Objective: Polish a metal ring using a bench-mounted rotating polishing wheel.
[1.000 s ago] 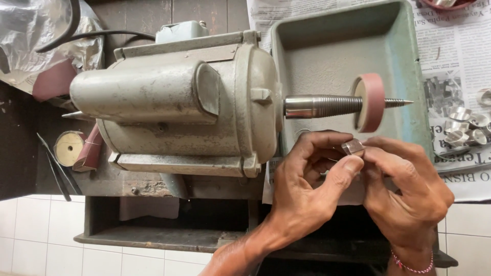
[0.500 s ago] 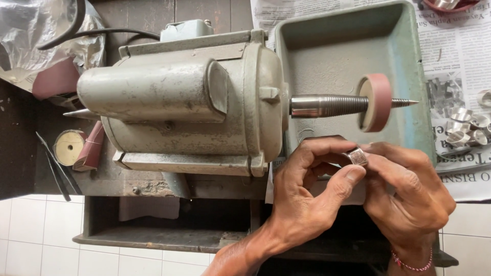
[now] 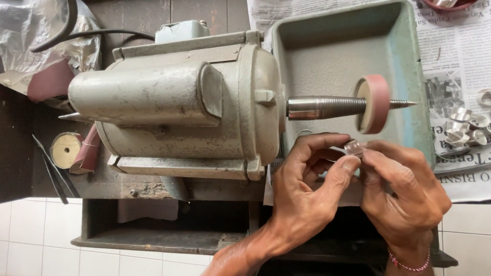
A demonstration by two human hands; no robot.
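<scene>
Change: since a second ago the hands have barely shifted; both fingertip groups sit slightly closer to the wheel, and the ring has turned a little between them.
Motor (image 3: 174, 105): grey polishing motor lying on its side, the landmark; its bulk fills the bench left of the hands.
Tray (image 3: 327, 46): green metal tray just right of the motor, likely placed under the spindle to catch dust.
Newspaper (image 3: 460, 61): spread right of the tray, well away from the motor.
Spindle (image 3: 327, 107): tapered and threaded, sticking out of the motor's right face.
Wheel (image 3: 373, 104): pink disc screwed onto the spindle near its tip.
Left hand (image 3: 302, 199): below the spindle, thumb and forefinger pinching the ring.
Right hand (image 3: 404, 197): farther right of the motor, fingertips also clamped on the ring, probably steadying it.
Metal pieces (image 3: 463, 130): small shiny bits piled on the newspaper.
Ring (image 3: 353, 147): small silvery band, just below the wheel, gripped from both sides.
</scene>
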